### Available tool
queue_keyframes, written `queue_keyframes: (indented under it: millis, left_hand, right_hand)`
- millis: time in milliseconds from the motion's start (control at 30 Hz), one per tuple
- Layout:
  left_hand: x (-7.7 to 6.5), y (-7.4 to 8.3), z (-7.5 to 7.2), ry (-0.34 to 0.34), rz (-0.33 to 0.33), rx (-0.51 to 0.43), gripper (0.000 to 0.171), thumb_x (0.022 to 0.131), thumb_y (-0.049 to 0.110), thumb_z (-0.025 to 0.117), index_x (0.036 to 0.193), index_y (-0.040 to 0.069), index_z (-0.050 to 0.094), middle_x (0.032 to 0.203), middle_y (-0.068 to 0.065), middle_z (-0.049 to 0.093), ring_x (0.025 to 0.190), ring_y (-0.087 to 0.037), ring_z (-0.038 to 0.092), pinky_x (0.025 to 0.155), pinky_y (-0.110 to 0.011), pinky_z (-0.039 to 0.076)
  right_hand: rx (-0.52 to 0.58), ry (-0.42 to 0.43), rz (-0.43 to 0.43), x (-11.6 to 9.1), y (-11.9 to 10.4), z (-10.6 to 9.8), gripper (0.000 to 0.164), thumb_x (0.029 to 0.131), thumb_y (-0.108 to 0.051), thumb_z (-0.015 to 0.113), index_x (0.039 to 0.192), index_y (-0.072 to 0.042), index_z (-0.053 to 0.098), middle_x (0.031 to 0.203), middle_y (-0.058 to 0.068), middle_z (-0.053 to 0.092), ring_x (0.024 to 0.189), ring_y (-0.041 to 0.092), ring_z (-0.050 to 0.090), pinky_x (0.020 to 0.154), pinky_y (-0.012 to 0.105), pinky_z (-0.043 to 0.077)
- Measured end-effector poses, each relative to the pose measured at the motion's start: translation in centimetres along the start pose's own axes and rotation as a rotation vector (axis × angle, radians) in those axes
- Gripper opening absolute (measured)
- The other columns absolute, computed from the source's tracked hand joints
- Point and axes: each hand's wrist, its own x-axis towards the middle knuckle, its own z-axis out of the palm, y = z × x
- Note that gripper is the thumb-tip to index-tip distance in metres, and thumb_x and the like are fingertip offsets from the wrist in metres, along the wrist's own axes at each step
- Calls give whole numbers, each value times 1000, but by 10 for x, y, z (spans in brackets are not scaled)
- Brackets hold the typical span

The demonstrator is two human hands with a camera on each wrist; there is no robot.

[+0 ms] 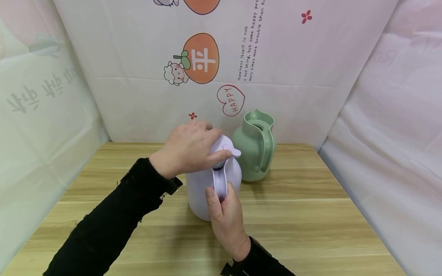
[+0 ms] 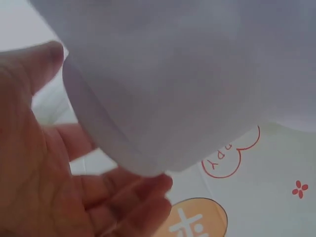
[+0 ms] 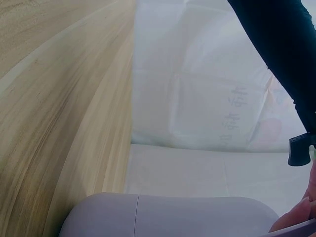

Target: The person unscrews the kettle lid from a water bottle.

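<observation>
A lavender thermos jug [image 1: 200,197] stands on the wooden table. My left hand [image 1: 191,149] grips its domed lid [image 1: 222,143] from the left, thumb on the near side and fingers over the far side. Below the lid a dark band shows at the jug's neck. In the left wrist view, the fingers [image 2: 140,192] curve around the pale rounded edge. My right hand [image 1: 228,220] holds the jug's handle [image 1: 220,184], thumb up along it. The jug's side [image 3: 163,217] fills the bottom of the right wrist view, where the right hand itself is hidden.
A green jug [image 1: 249,159] without a lid stands just behind and right of the lavender one, its handle facing right and forward. White printed cloth [image 1: 276,57] walls off the back and both sides of the table [image 1: 304,230].
</observation>
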Motion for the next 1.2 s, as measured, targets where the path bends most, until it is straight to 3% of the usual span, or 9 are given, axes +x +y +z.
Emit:
queue_keyframes:
  millis: [133,300,533,867,1200]
  left_hand:
    - [3,-8,-5,-89,80,-150,64,99,55,56,151,18,56,150,-14,57,138,-32,54,110,-53,48]
    - [4,-16,-10,-170,172,-296,62,96,34,55,156,16,50,157,-9,50,148,-29,44,121,-49,36]
    - [5,-20,-9,-201,221,-320,57,95,24,56,150,12,57,152,-6,56,141,-24,52,114,-42,44]
    - [6,-20,-7,-157,244,-285,49,94,22,56,141,11,66,141,-4,65,126,-23,61,108,-40,47]
    - [3,-16,-5,-66,229,-223,44,96,35,65,133,11,71,130,-5,72,119,-25,66,102,-43,51]
  right_hand:
    - [1,6,-16,0,1,0,13,103,-16,62,105,-5,56,84,-2,54,77,11,55,63,28,49]
    - [2,6,-26,0,1,0,12,103,-16,62,103,-5,56,79,-5,48,71,9,51,59,27,46]
    - [2,1,-23,0,3,0,13,104,-16,62,100,-6,54,77,-7,46,68,8,47,56,26,43]
    - [5,3,-26,0,3,0,13,104,-16,62,99,-6,54,76,-8,46,67,7,48,56,26,44]
    - [8,8,-21,-1,1,0,13,104,-16,62,102,-6,55,78,-7,48,71,10,52,60,27,47]
